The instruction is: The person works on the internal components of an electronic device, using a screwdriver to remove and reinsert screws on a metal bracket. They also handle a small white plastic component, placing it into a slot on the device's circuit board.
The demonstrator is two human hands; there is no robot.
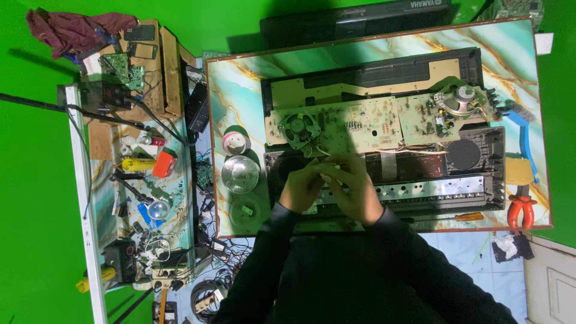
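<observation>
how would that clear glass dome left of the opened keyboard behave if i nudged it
The glass dome looks rounded and shiny, so it would probably slide or rock on the smooth marble-patterned table. It seems fragile, likely to crack if knocked off. It sits close to the tape roll, so a push that way would likely bump it.

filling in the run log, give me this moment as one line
left hand and right hand: together over opened keyboard | circuit board: above hands | pliers: table's right edge | grip: unclear
</observation>
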